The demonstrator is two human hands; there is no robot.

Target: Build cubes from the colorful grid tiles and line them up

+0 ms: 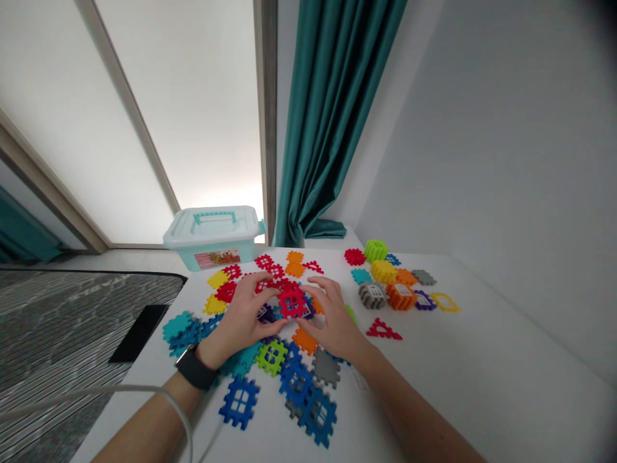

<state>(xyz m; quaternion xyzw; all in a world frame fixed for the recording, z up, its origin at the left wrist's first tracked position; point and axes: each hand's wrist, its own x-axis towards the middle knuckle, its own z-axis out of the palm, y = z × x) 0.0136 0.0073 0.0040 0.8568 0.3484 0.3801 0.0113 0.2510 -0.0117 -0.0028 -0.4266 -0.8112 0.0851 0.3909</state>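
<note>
while the left hand (243, 318) and right hand (335, 325) meet above the middle of the white table (448, 366), their fingers curl inward from either side, apparently gripping a red piece (293, 302) of interlocking plastic. a dark purple piece (266, 314) sits just beside the left fingers (255, 286), and the fingers hide how the two pieces relate. if the notched edges are misaligned, pressure could bend a piece or make it spring loose. a slip could send it into the loose orange piece (305, 341), green piece (270, 357) and blue pieces (240, 402) spread around the hands. the teal pieces (180, 328) on the left lie close to the table's edge, so a sweep of the left wrist could push them over. the black watch (195, 368) on that wrist could catch on nearby pieces, and the white cable (101, 392) by the left forearm could snag if that arm moves sharply. the finished gray cube (373, 296) and orange cube (401, 296) stand well to the right, beyond the right hand, with the lidded teal box (212, 236) at the far edge.
</note>
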